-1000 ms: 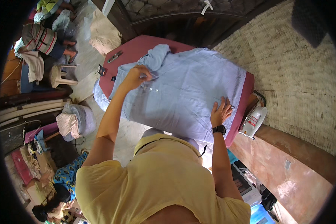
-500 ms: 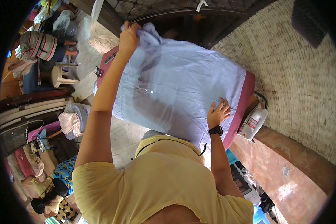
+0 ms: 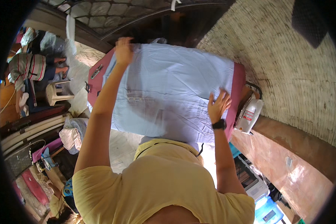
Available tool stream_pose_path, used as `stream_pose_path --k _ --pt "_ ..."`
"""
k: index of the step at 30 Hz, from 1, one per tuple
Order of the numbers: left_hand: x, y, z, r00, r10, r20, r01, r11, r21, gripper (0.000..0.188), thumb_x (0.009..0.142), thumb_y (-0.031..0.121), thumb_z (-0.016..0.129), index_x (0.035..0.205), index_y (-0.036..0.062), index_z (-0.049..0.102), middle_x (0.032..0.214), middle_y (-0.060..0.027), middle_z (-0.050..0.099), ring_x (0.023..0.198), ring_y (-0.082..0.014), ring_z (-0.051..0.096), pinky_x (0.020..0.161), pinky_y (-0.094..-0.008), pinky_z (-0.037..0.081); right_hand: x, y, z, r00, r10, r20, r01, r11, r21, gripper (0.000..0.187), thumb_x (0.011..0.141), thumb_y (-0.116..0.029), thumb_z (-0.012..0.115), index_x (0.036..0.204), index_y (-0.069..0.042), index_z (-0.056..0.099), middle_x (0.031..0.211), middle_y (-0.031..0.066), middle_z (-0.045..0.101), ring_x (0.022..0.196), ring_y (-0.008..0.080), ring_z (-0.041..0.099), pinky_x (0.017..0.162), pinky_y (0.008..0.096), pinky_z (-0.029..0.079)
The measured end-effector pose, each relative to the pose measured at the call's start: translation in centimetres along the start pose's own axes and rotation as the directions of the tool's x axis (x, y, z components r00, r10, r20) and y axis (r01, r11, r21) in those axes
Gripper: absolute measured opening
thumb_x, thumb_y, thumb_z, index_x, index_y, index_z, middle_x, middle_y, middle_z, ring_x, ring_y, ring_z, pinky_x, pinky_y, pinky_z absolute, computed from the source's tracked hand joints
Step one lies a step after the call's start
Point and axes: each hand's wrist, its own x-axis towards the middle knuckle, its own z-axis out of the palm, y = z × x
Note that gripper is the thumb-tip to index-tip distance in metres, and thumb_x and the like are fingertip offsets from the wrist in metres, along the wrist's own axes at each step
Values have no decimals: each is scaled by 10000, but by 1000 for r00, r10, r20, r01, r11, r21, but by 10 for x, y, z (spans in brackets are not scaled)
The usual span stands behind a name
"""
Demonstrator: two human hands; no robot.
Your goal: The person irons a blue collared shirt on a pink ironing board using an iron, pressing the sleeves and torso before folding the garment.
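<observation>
A light blue garment (image 3: 183, 78) with a short row of small buttons lies spread over a padded board with a maroon cover (image 3: 239, 80). At its far left edge, my left hand (image 3: 124, 52) is closed on the cloth, its fingers curled and slightly blurred. My right hand (image 3: 219, 105), with a dark watch on the wrist, rests on the garment near its right edge, fingers spread. Fine wrinkles run through the cloth beside it. Part of the garment's near side hangs against my body.
A white iron (image 3: 249, 115) stands at the board's right end. Small snips (image 3: 97, 71) lie on its left end. A dark metal grille (image 3: 112, 16) is beyond. At left are a plastic stool (image 3: 58, 93), bagged cloth (image 3: 72, 136) and other people.
My left hand has come down and nearer with the cloth, and the bunched far corner now lies flatter. My right hand shifts slightly on the garment. The view has turned a little.
</observation>
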Motion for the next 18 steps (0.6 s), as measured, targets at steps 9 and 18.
stream_pose_path --k 9,18 --pt "-27 -96 27 965 -236 114 232 972 43 282 862 287 667 1022 75 573 1030 -167 600 1000 -393 576 787 -496 486 171 95 76 993 104 -63 -110 989 -103 605 852 -539 596 1110 7 636 1199 256 604 1150 408 542 937 512 427" --pt "-21 -163 53 924 -326 202 341 939 -42 463 857 410 670 1026 -14 590 913 -229 661 940 -418 637 787 -481 490 198 99 81 950 300 86 -312 909 276 519 747 -406 775 1065 -13 659 981 191 691 931 346 659 830 443 508"
